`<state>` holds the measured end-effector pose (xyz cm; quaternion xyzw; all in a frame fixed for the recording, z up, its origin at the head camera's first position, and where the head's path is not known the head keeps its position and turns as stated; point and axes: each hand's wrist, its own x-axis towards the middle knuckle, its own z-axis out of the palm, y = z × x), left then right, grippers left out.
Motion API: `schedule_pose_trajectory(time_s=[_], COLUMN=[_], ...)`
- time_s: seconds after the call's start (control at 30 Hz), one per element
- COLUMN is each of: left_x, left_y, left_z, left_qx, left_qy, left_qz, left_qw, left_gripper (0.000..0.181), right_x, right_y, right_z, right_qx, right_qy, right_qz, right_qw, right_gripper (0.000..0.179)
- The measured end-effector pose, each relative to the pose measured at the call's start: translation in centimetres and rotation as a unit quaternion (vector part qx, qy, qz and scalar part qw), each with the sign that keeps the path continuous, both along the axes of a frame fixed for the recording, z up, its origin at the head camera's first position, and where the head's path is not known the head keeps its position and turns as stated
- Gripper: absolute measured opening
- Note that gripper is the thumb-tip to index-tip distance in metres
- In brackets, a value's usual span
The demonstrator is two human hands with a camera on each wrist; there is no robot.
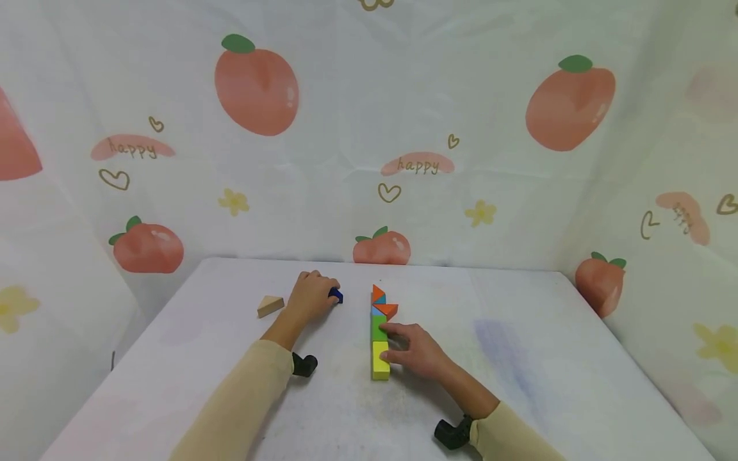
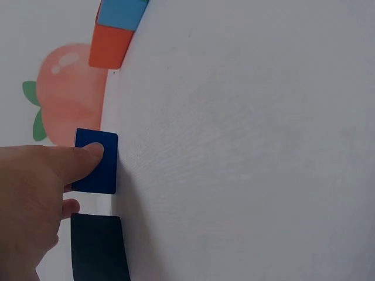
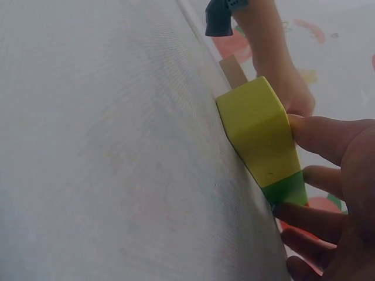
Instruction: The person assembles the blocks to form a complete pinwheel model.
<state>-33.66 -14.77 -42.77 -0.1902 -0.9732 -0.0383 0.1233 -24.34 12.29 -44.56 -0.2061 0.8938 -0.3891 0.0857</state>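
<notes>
My left hand (image 1: 311, 296) is at the far middle-left of the table, holding a small dark blue block (image 1: 336, 295). In the left wrist view the thumb lies on the blue block's face. My right hand (image 1: 421, 351) rests beside a row of blocks, its thumb at the yellow block (image 1: 380, 362) and its index finger at the green block (image 1: 378, 328). The right fingers stay extended along their side in the right wrist view. Beyond the green lie light blue pieces and orange triangular blocks (image 1: 387, 310), one jutting right.
A plain wooden triangular block (image 1: 270, 306) lies left of my left hand. Below the blue block in the left wrist view is a dark, block-like piece (image 2: 99, 249). A fruit-printed curtain (image 1: 323, 192) hangs behind the white table (image 1: 438, 294).
</notes>
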Motion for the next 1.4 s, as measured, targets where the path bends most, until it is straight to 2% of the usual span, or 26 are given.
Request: schedule_pose_trajectory(time_s=[0.27, 0.53, 0.67, 0.83, 1.13, 1.4], left_x=[0.5, 0.8, 0.9, 1.1, 1.0, 1.1], left_y=[0.6, 1.8, 2.4, 3.3, 4.3, 5.3], left_z=[0.1, 0.0, -0.1, -0.4, -1.2, -1.1], left_qx=[0.015, 0.015, 0.026, 0.048, 0.062, 0.088], left_qy=[0.022, -0.004, -0.004, -0.020, -0.016, -0.052], left_qz=[-0.018, -0.008, -0.009, 0.008, 0.011, 0.017], left_qw=[0.9995, 0.9999, 0.9996, 0.9986, 0.9979, 0.9946], left_gripper=[0.023, 0.028, 0.028, 0.030, 0.028, 0.033], right_x=[0.2, 0.1, 0.1, 0.0, 0.0, 0.0], right_y=[0.0, 0.0, 0.0, 0.0, 0.1, 0.0], right_z=[0.2, 0.2, 0.3, 0.2, 0.1, 0.0], right_qx=[0.001, -0.009, -0.012, -0.013, -0.020, -0.022], right_qy=[-0.007, -0.015, -0.013, -0.017, -0.014, -0.018], right_qz=[-0.008, -0.007, -0.004, -0.003, 0.003, 0.000], right_qw=[0.9999, 0.9998, 0.9998, 0.9998, 0.9997, 0.9996], right_gripper=[0.058, 0.057, 0.057, 0.057, 0.056, 0.057])
